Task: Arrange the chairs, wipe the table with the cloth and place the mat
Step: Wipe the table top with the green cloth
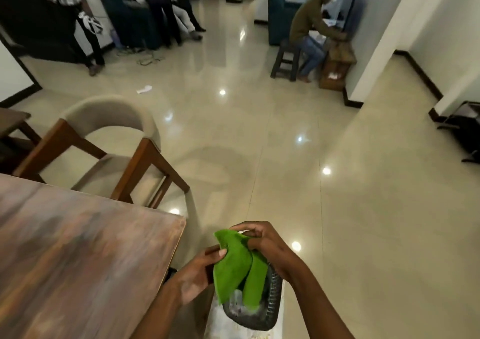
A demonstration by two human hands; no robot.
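Note:
A green cloth [235, 263] hangs between both hands just off the table's near right corner. My left hand [196, 277] pinches its left edge and my right hand [270, 245] grips its upper right part. The wooden table [78, 255] fills the lower left. A chair [104, 146] with a beige curved back and wooden legs stands at the table's far side. Below the cloth a dark woven basket [270, 310] rests on a pale seat or surface [233, 331]. No mat can be told apart.
Glossy tiled floor [285, 157] stretches ahead. A person sits on a dark stool [285, 58] at the far right beside a wooden box. Other people stand by a dark sofa [130, 16] at the back left. Cables and a scrap of paper [144, 89] lie on the floor.

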